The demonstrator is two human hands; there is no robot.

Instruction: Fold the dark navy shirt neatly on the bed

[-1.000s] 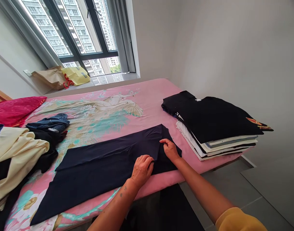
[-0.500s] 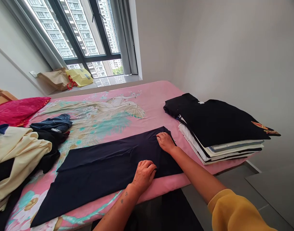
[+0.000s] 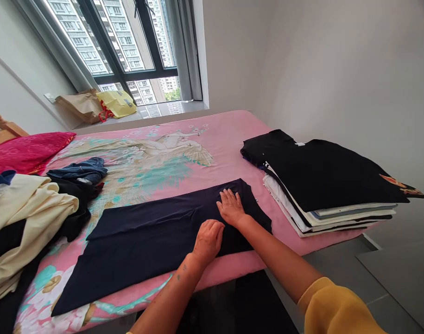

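A pair of dark navy trousers (image 3: 138, 246) lies spread along the near side of the bed, legs to the left and waist end to the right. On the waist part rests my right hand (image 3: 230, 206), flat with its fingers apart, pressing on the cloth. Just left of it, over the trousers' near part, is my left hand (image 3: 207, 239). Its fingers are curled in, and the fingertips are hidden, so I cannot make out whether any cloth is in them. Small creases run across the fabric left of my hands.
A stack of folded clothes (image 3: 284, 204) with a black shirt (image 3: 337, 176) on top sits at the right. Loose cream and black clothes (image 3: 34, 204) and denim (image 3: 81, 171) heap at the left, near a red pillow (image 3: 27, 148). Bags (image 3: 117, 103) lie on the windowsill.
My right hand has moved left from the waist edge, and its fingers have spread flat. My left hand has curled more closed. The view has shifted slightly.
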